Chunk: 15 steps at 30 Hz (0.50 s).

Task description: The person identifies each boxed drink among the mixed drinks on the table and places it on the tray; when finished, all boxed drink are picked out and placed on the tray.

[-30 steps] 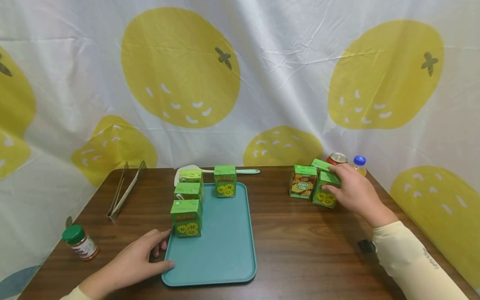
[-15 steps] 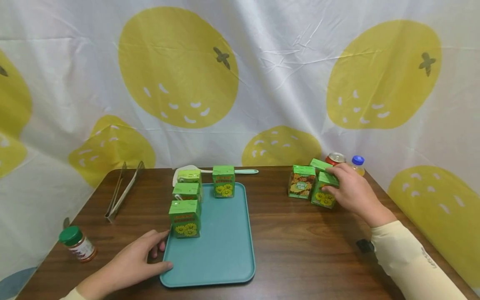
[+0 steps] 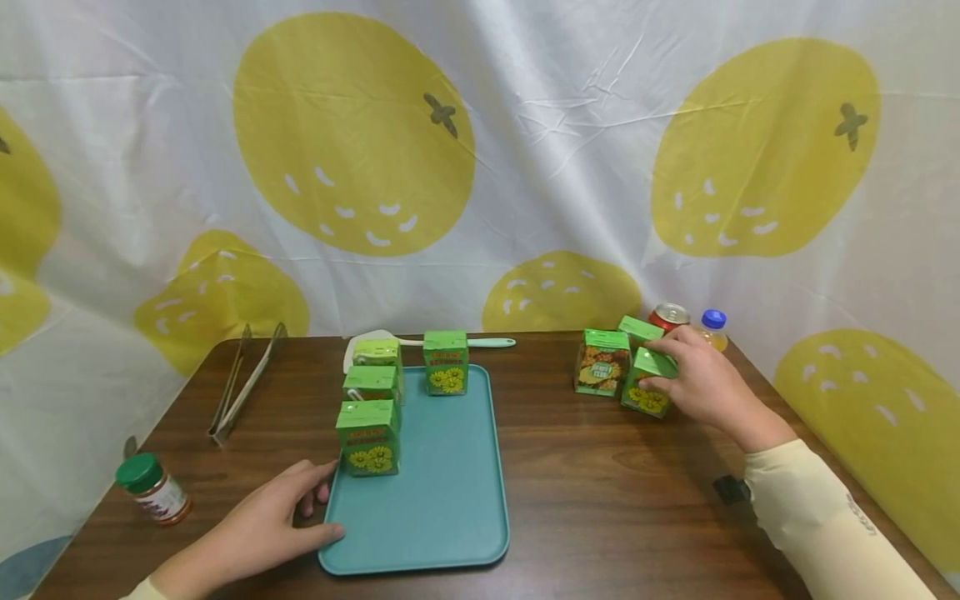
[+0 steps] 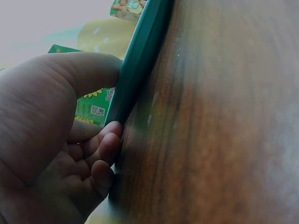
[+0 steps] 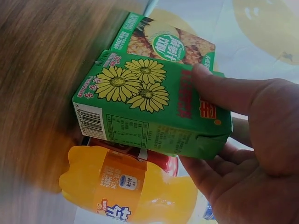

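A green flower-print drink box (image 3: 647,395) is pinched, slightly tilted, between the right hand's (image 3: 701,375) thumb and fingers, over on the table's (image 3: 585,492) right side. A pineapple drink box (image 3: 600,367) is parked just beside it. A red can (image 3: 670,318) and orange drink bottle (image 5: 128,186) are seen nearby. Well apart from that, the tray's (image 3: 431,517) left rim is gripped by the left hand (image 3: 266,525), with four boxes (image 3: 367,442) stood on it.

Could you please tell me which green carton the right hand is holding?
The front yellow-flowered green cardboard carton, right of the teal rectangular tray; it alone is gripped by the right hand.
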Motion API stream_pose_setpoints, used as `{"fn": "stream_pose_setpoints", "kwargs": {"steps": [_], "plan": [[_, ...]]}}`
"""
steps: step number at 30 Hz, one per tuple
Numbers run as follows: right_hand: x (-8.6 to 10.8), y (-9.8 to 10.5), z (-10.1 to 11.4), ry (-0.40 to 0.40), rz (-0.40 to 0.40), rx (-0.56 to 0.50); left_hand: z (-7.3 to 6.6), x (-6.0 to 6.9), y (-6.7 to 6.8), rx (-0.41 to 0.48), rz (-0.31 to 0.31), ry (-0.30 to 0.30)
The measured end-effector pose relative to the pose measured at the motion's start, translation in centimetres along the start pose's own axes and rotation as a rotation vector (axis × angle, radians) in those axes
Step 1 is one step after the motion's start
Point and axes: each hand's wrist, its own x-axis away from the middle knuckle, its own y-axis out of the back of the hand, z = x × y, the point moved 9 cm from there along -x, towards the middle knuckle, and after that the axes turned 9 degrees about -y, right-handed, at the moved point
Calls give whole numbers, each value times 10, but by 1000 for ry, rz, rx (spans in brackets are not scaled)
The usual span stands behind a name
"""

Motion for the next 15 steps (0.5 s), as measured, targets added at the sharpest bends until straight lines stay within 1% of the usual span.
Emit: {"fn": "stream_pose_setpoints", "kwargs": {"steps": [9, 15], "plan": [[-4, -4, -8, -62, 116, -18, 0, 0, 0, 1, -3, -5], [-3, -5, -12, -92, 155, -13, 0, 0, 0, 4, -3, -4]]}}
